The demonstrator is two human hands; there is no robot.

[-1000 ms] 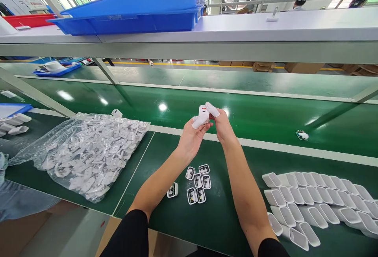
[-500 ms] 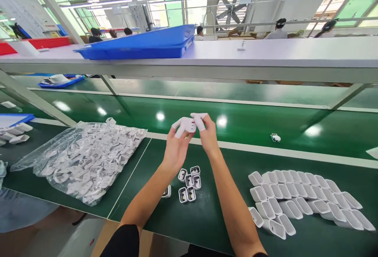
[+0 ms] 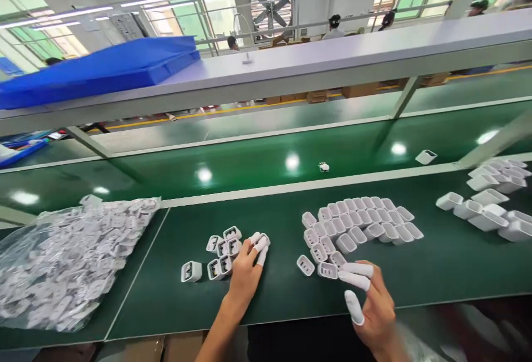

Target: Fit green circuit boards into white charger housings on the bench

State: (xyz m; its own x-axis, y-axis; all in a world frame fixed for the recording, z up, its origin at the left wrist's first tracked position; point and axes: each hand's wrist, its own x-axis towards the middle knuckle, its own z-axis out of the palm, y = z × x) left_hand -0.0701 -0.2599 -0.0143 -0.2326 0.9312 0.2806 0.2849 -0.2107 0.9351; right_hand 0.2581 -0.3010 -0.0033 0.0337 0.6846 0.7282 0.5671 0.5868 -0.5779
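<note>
My left hand [image 3: 246, 265], white covers on its fingertips, is closed over a white plastic housing [image 3: 265, 236] on the green bench. Its fingers partly hide this piece. Just left of it stands a small cluster of open white housings [image 3: 214, 269] with dark parts inside. My right hand [image 3: 372, 298], also in white finger covers, has its thumb and fingers apart and holds nothing. Its fingertips come close to a slotted white housing [image 3: 328, 271] at the near edge of a larger group; whether they touch it, I cannot tell. Another slotted housing [image 3: 305, 265] lies beside that one.
A clear bag of small white parts [image 3: 83, 256] lies at the left. Rows of empty white housings [image 3: 361, 218] stand right of centre, with more housings [image 3: 486, 218] at far right. A shelf [image 3: 291, 68] carrying a blue tray [image 3: 103, 71] crosses above the green belt [image 3: 249, 162].
My hands were together in the air around a white piece; now they are apart and lower. The left is down beside the cluster, the right by the housing rows. The view has turned right.
</note>
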